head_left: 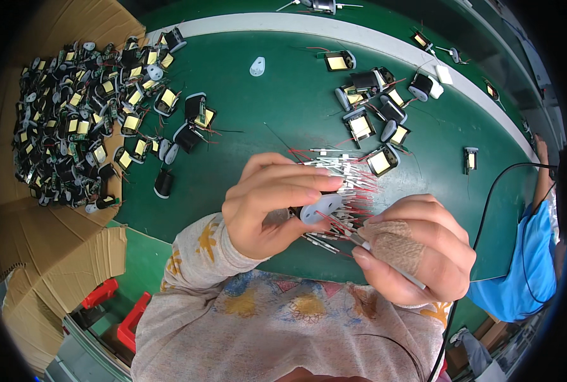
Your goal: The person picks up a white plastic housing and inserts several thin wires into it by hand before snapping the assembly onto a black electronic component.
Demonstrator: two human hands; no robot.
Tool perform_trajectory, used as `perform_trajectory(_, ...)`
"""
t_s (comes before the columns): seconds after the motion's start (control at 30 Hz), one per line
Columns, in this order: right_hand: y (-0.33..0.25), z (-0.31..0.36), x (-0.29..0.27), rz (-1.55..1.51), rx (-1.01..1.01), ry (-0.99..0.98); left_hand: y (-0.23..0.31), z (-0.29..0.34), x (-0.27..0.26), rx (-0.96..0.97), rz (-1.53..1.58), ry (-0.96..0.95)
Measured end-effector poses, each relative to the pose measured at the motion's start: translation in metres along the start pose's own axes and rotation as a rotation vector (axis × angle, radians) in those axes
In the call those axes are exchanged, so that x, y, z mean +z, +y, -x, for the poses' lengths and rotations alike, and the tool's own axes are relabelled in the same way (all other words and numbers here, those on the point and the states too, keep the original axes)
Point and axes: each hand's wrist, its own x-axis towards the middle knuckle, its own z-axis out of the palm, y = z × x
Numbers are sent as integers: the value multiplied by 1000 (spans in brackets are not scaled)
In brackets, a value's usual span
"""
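My left hand [267, 200] is closed around a small black housing with a pale grey oval end cap [320, 210], which faces right. Most of the housing is hidden by the fingers. A thin red wire runs at the cap. In my right hand [420, 248], with brown tape on a finger, is a slim metal tool that looks like tweezers [411, 277]; its tip points toward the cap. Behind and under both hands lies a bundle of red wires with white, tube-like ends [347, 167]. The tool's tip and the wires overlap, so contact is unclear.
A cardboard box [54, 239] at the left holds a heap of black housings [73, 127]. More housings [361, 126] lie on the green table [245, 121], beside a loose grey cap [257, 66]. A black cable [487, 210] crosses at right, near a person in blue [516, 274].
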Motion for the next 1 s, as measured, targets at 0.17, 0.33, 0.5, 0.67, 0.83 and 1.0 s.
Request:
perform_trajectory(0.17,0,0,2,11,-17,9,-1,2,0,16,-31,9)
perform_trajectory(0.33,-4,2,0,57,12,-40,0,3,0,-7,-38,42)
perform_trajectory(0.5,-9,2,-1,86,26,-58,2,4,0,-2,-46,52)
perform_trajectory(0.67,-10,2,1,101,13,-49,2,5,-1,8,-48,66)
perform_trajectory(0.83,-7,2,2,86,-4,-41,4,3,-3,9,-59,53)
perform_trajectory(1.0,-8,2,3,32,89,-20,5,2,-4,20,-90,33)
